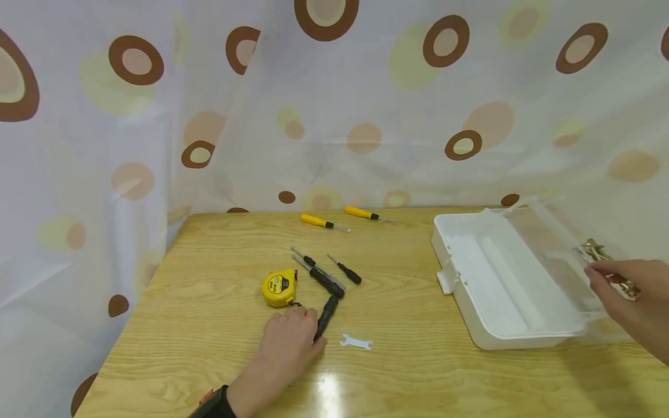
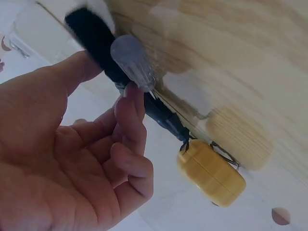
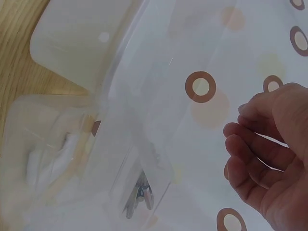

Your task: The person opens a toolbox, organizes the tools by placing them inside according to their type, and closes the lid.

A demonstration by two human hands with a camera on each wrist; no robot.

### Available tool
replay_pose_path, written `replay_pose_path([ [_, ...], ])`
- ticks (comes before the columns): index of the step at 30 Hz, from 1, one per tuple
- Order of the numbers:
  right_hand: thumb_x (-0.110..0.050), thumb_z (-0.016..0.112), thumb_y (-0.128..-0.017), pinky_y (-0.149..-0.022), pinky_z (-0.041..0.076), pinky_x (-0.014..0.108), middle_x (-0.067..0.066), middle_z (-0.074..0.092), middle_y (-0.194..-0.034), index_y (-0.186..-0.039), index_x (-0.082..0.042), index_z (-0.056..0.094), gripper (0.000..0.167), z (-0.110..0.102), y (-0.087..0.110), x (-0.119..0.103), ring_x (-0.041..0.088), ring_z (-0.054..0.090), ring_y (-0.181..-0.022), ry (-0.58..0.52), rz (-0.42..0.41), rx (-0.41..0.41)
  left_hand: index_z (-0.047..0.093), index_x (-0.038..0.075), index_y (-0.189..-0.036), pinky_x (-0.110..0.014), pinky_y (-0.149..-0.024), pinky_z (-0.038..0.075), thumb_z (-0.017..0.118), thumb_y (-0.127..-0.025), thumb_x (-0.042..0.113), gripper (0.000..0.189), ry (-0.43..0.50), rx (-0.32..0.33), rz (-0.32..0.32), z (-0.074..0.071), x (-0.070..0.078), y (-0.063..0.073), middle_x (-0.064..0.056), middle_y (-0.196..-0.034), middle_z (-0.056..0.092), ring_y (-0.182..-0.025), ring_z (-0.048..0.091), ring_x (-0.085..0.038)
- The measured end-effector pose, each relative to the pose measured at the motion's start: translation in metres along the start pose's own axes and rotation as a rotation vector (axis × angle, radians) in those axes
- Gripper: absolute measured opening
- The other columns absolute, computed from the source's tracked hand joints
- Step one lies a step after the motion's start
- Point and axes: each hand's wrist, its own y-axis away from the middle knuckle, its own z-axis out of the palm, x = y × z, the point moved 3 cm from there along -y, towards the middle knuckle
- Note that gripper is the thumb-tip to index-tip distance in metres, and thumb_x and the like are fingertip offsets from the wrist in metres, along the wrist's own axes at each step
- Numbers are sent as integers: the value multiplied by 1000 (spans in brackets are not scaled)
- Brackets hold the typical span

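Note:
In the head view my left hand (image 1: 290,339) is low over the table, its thumb and fingers on a black handle (image 1: 326,316). The left wrist view shows my left hand (image 2: 91,144) pinching this black handle (image 2: 91,36), with a clear-handled screwdriver (image 2: 132,60) just beyond the fingertips. Near them lies a yellow tape measure (image 1: 279,288) with a black strap. My right hand (image 1: 635,293) is beside the raised clear lid (image 1: 549,247) of a white toolbox (image 1: 473,307). Loosely bent, the fingers of the right hand (image 3: 272,151) hold nothing. Metal clips (image 3: 139,192) show through the lid.
Two yellow-handled screwdrivers (image 1: 315,220) lie at the back of the wooden table (image 1: 209,337). A small black screwdriver (image 1: 350,273) and an open-ended wrench (image 1: 356,342) are in the middle. A dotted curtain (image 1: 313,116) hangs behind.

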Motion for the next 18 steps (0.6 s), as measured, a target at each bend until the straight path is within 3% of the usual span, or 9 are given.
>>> replay_pose_path([
  [2,-52,52,-101,-56,36,6,2,72,-67,-83,10,75,68,0,0,-4,-37,30,-89,-12,-21,12,67,8,-87,-33,-56,45,82,-84,39,34,-1,3,-13,1,2,-1,-2,-76,65,-69,61,-17],
  [5,-68,39,-98,-60,35,9,-1,70,-66,-82,9,74,86,1,1,-12,-36,29,-92,4,-36,14,69,6,-90,-35,-58,48,82,-84,37,34,-7,14,-27,1,5,-1,-5,-81,66,-74,62,-18],
  [7,-69,36,-99,-61,34,13,18,70,-66,-82,8,74,87,1,1,-19,-35,25,-95,33,-57,12,69,6,-90,-35,-58,48,82,-84,33,31,-12,29,-31,1,6,0,-6,-82,65,-75,61,-19],
  [8,-67,35,-100,-61,34,14,22,69,-67,-82,7,74,86,2,2,-23,-35,24,-96,40,-72,12,69,6,-90,-34,-58,48,81,-83,31,29,-15,33,-32,0,6,0,-6,-81,64,-75,60,-19],
  [15,-64,39,-103,-74,36,15,15,72,-69,-83,0,76,77,5,2,-50,-28,32,-96,29,-137,45,66,8,-81,-31,-54,43,76,-80,21,17,-43,40,0,-1,12,3,-3,-75,60,-68,55,-16],
  [18,-62,41,-103,-73,39,9,11,73,-70,-82,-3,77,73,6,1,-63,-26,38,-94,19,-166,62,65,9,-79,-32,-55,43,74,-80,23,16,-77,31,30,-3,14,4,-2,-74,59,-67,54,-16],
])
